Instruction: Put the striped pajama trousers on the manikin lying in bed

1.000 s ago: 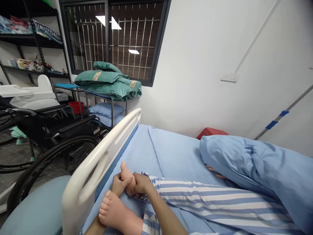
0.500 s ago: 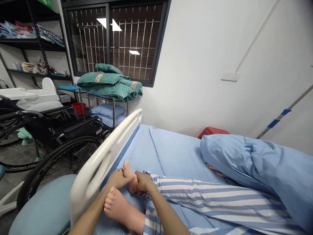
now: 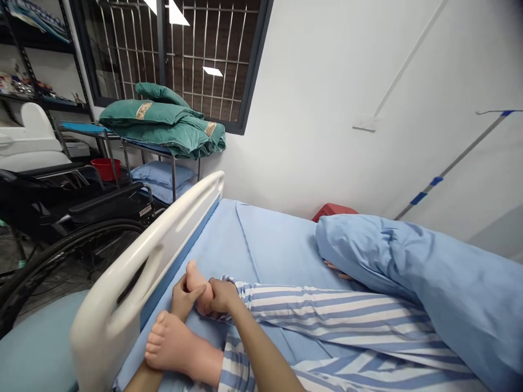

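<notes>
A figure in blue-and-white striped trousers (image 3: 327, 321) lies on a bed with a light blue sheet (image 3: 265, 245). My left hand (image 3: 182, 298) and my right hand (image 3: 221, 296) are both wrapped round the far foot (image 3: 196, 283), near the white footboard (image 3: 134, 272). The near foot (image 3: 171, 345) lies over my left forearm, toes pointing left. A light blue quilt (image 3: 408, 272) covers the upper part of the figure at the right.
A black wheelchair (image 3: 69, 218) stands left of the bed. Behind it a metal trolley (image 3: 171, 163) carries folded green quilts (image 3: 163, 122) and a blue pillow. A barred window, shelving, a red bucket (image 3: 106, 167) and a white wall surround the bed.
My view has shifted right and slightly down. Both hands keep their hold on the far foot, and my left forearm is now tucked further under the near foot.
</notes>
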`<state>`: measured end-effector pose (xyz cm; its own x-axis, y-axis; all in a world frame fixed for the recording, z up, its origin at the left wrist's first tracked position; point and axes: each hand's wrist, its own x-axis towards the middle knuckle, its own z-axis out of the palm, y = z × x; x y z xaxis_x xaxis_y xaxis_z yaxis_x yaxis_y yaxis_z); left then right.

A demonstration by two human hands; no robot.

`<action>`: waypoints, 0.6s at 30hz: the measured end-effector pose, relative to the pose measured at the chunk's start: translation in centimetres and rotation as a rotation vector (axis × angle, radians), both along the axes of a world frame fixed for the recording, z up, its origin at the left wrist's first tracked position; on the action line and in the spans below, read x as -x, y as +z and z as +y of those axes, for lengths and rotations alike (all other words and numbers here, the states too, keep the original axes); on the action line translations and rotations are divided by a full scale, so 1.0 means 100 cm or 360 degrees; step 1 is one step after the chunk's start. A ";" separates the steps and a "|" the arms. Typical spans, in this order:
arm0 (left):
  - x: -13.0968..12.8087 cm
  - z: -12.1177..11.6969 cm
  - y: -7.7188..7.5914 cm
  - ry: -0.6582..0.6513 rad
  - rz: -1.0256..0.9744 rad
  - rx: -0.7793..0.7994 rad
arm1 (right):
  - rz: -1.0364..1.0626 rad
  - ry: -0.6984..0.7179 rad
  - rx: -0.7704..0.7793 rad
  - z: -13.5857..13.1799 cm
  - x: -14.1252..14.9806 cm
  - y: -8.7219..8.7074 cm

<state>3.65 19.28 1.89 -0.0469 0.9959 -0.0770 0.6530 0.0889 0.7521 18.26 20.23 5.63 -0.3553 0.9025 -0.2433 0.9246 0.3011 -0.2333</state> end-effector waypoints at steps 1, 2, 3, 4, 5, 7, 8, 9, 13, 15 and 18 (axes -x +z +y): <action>-0.001 0.001 -0.005 0.0030 -0.0069 -0.0008 | -0.0010 0.0003 0.0012 0.000 0.000 0.002; -0.001 0.002 -0.010 0.0062 -0.0144 -0.0041 | -0.0021 0.0004 0.0026 0.001 0.000 0.003; -0.001 0.003 -0.013 0.0091 -0.0209 -0.0080 | -0.0028 0.0007 0.0036 0.001 0.000 0.004; -0.001 0.003 -0.015 0.0110 -0.0238 -0.0093 | -0.0030 0.0014 0.0041 0.002 0.000 0.005; -0.001 0.003 -0.017 0.0124 -0.0251 -0.0105 | -0.0028 0.0024 0.0042 0.002 0.000 0.005; 0.000 0.003 -0.017 0.0148 -0.0239 -0.0123 | -0.0020 0.0037 0.0025 0.003 0.000 0.003; 0.000 0.002 -0.017 0.0154 -0.0217 -0.0122 | -0.0016 0.0041 0.0013 0.004 -0.001 0.001; 0.000 0.002 -0.016 0.0157 -0.0191 -0.0117 | -0.0011 0.0041 0.0001 0.004 -0.001 -0.001; 0.000 0.001 -0.015 0.0146 -0.0113 -0.0112 | 0.0009 -0.0001 -0.0038 0.003 -0.001 -0.006; 0.004 0.002 -0.013 0.0137 -0.0074 -0.0114 | 0.0017 -0.0023 -0.0054 0.001 -0.001 -0.006; 0.011 0.002 0.001 0.0089 -0.0007 -0.0096 | 0.0044 -0.0044 -0.0099 -0.004 0.000 -0.004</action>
<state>2.52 19.46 2.02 -0.1025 0.9946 -0.0175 0.6451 0.0799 0.7599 18.24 19.85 5.27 -0.3358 0.9252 -0.1767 0.9263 0.2902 -0.2405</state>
